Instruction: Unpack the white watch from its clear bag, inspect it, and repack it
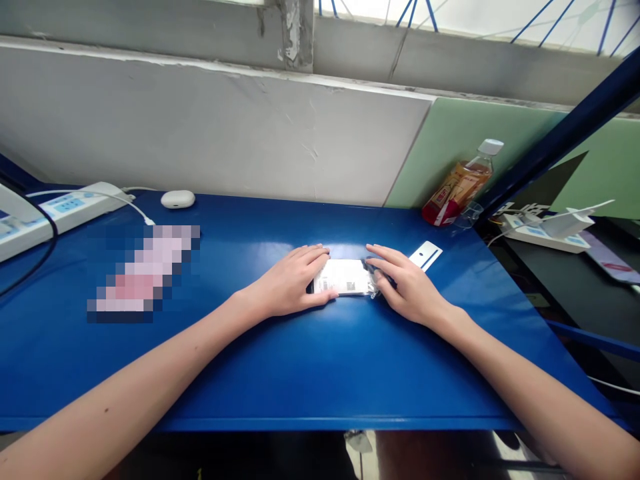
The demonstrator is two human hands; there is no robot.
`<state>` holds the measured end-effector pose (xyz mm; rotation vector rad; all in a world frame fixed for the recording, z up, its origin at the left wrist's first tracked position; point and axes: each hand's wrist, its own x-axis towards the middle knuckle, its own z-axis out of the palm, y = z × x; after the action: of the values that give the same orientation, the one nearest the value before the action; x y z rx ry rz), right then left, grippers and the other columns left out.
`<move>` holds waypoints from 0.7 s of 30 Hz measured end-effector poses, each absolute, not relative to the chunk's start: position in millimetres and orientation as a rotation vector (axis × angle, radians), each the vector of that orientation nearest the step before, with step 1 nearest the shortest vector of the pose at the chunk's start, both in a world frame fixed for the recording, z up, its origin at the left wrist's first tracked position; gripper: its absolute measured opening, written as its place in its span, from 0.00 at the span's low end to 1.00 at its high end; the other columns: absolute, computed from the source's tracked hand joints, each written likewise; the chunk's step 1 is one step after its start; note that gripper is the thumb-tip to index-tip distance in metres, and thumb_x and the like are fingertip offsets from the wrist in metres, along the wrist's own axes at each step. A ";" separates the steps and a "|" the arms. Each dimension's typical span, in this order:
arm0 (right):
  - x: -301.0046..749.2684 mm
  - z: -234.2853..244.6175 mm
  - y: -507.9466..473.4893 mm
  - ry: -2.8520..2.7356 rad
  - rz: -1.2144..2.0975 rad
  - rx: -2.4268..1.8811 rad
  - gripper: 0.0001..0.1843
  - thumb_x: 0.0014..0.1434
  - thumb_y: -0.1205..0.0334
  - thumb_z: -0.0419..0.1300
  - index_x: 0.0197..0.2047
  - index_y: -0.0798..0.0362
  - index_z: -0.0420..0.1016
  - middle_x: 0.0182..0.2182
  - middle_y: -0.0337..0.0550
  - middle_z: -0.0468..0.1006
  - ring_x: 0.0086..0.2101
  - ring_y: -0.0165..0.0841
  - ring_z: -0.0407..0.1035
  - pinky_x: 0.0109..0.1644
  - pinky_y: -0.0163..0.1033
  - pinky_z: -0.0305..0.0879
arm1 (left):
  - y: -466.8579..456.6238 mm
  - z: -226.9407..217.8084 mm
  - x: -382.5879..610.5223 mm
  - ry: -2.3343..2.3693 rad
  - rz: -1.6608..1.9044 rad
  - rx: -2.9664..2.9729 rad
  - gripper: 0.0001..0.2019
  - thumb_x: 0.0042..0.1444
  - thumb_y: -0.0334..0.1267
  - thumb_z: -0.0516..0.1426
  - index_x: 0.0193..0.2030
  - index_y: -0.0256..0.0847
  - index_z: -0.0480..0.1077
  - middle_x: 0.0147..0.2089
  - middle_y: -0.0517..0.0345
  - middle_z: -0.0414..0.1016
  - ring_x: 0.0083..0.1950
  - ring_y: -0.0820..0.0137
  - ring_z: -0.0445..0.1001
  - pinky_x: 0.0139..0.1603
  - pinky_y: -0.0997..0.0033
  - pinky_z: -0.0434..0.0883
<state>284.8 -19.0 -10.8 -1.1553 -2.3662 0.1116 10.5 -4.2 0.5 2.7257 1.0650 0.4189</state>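
Note:
A small flat white packet in clear plastic wrap (345,277) lies on the blue table (300,373), near its middle. My left hand (290,283) rests on the packet's left end, fingers extended over its edge and thumb along the near side. My right hand (403,283) lies on the packet's right end, fingers stretched flat and pressing the crumpled wrap there. Both hands touch the packet from opposite sides.
A white strip with a blue mark (425,255) lies just right of my right hand. A tea bottle (457,189) leans at the back right. A white earbud case (177,199) and a power strip (60,213) sit at back left. Another power strip (545,233) is beyond the right edge.

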 end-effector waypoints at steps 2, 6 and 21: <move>287.6 -8.8 -16.0 -2.393 0.060 -1.136 0.15 0.67 0.64 0.54 0.51 0.59 0.78 0.58 0.59 0.76 0.61 0.51 0.66 0.63 0.59 0.67 | -2.6 0.5 7.9 1.071 0.404 2.731 0.34 0.64 0.56 0.54 0.66 0.30 0.64 0.68 0.35 0.65 0.71 0.48 0.60 0.70 0.49 0.59; 291.9 -5.3 -11.8 -2.471 0.027 -1.064 0.14 0.68 0.62 0.55 0.50 0.56 0.80 0.52 0.56 0.79 0.58 0.51 0.68 0.58 0.60 0.70 | -0.2 1.5 3.5 1.074 0.402 2.712 0.33 0.64 0.58 0.54 0.66 0.32 0.64 0.68 0.37 0.66 0.71 0.47 0.59 0.70 0.47 0.59; 294.9 0.8 -11.7 -2.503 0.260 -1.014 0.16 0.66 0.57 0.59 0.52 0.54 0.79 0.40 0.52 0.77 0.40 0.43 0.73 0.45 0.50 0.73 | 1.6 2.0 -0.2 1.071 0.363 2.735 0.32 0.65 0.57 0.53 0.66 0.34 0.64 0.69 0.39 0.65 0.71 0.49 0.59 0.70 0.50 0.59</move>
<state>294.9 -11.7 0.8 -1.0137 -2.5031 0.2596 -0.2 1.6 2.0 2.7350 1.0706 0.3630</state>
